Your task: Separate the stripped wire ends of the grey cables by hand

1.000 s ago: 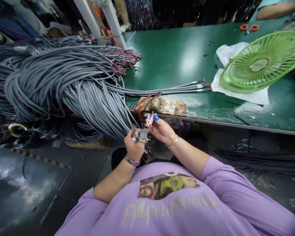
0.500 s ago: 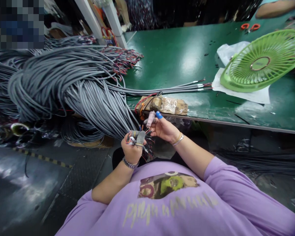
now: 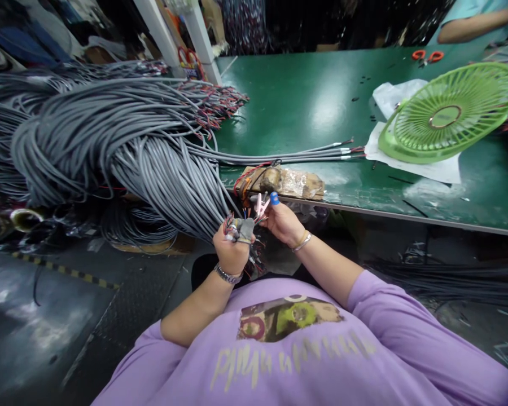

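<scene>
My left hand [image 3: 232, 252] is closed round the stripped ends of several grey cables [image 3: 182, 192], with grey coverings on its thumb and finger. Thin coloured wires [image 3: 248, 214] stick out above and beside this grip. At the right of the bunch, my right hand [image 3: 284, 225] is closed, its fingertips at the thin wires and seeming to pinch some of them. One of its digits wears a blue finger cot [image 3: 274, 198]; pale pink coverings [image 3: 261, 205] show on others. More wire ends [image 3: 257, 256] hang below, between my hands.
A large heap of grey cables [image 3: 68, 132] lies at the left. A few cables run along the green table [image 3: 296, 107]. Near its front edge lies a taped cardboard piece [image 3: 302, 183]. A green fan [image 3: 452, 115] and orange-handled scissors [image 3: 427, 57] are at the right, near another person's arm [image 3: 478, 25].
My right hand's pink-covered fingertips have changed from held together to a V shape, and the hand has shifted slightly. The left hand has turned a little, still gripping the cable ends.
</scene>
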Motion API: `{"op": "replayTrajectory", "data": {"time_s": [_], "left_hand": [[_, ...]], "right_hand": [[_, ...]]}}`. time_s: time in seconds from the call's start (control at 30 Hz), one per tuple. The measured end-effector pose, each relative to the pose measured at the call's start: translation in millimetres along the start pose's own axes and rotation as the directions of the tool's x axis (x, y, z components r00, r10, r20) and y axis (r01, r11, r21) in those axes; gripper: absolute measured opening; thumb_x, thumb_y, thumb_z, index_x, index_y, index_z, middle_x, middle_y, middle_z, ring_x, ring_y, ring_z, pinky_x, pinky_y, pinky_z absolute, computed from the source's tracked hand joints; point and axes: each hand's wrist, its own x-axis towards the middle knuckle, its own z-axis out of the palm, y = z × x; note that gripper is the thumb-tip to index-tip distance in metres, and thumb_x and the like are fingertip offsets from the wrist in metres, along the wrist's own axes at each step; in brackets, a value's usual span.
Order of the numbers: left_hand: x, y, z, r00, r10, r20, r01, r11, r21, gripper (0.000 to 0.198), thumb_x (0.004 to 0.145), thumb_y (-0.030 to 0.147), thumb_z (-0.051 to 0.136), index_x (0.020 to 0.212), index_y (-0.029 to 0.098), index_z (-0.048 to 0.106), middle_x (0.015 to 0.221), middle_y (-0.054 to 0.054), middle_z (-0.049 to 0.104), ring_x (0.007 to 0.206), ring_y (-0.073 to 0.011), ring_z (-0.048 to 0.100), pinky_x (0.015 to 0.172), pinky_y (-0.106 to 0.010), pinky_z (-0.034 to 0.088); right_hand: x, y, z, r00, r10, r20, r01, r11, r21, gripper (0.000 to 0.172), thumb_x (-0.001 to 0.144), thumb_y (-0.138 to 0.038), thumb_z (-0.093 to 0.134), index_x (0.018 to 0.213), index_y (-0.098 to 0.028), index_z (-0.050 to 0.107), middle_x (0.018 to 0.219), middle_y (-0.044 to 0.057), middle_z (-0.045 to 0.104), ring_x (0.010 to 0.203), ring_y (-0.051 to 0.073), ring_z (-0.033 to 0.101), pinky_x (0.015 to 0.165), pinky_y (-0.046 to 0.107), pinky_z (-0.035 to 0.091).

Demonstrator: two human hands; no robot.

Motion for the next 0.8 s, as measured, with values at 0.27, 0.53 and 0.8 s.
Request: {"op": "replayTrajectory", "data": {"time_s": [0.27,0.53,0.8], "left_hand": [[0,0,-2.8,1.0,0.006,0.028,-0.008,0.997,0.079,0.023,0.077,0.031,0.068,0.064,0.017,0.056,0.049,0.003,0.058,0.042,-0.0081,0.052,0.047,-0.02,0.042],[-2,-8,-5.7,0.998,0.034,0.048,-0.04,0.989,0.141,0.024,0.078,0.031,0.068,0.063,0.017,0.056,0.05,0.003,0.058,0.044,-0.0084,0.053,0.05,-0.021,0.044],[-7,-9,-15.9,0.997,0.031,0.077,-0.042,0.989,0.14,0.022,0.077,0.032,0.069,0.067,0.018,0.056,0.052,0.003,0.059,0.043,-0.009,0.053,0.048,-0.021,0.043]], "right_hand": [[5,-3,13,0.992,0.113,-0.058,-0.103,0.983,0.154,0.045,0.083,-0.062,0.06,0.08,-0.017,0.064,0.068,0.0,0.064,0.053,0.008,0.049,0.054,0.021,0.045],[3,-3,21,0.986,0.115,-0.118,-0.088,0.973,0.212,0.046,0.084,-0.061,0.06,0.075,-0.016,0.064,0.064,0.001,0.064,0.053,0.009,0.051,0.054,0.022,0.044],[-10,-6,-6,0.964,0.241,0.114,-0.242,0.97,-0.01,0.063,0.082,-0.075,0.047,0.084,-0.016,0.066,0.078,0.005,0.068,0.062,0.011,0.059,0.056,0.023,0.051]]}}
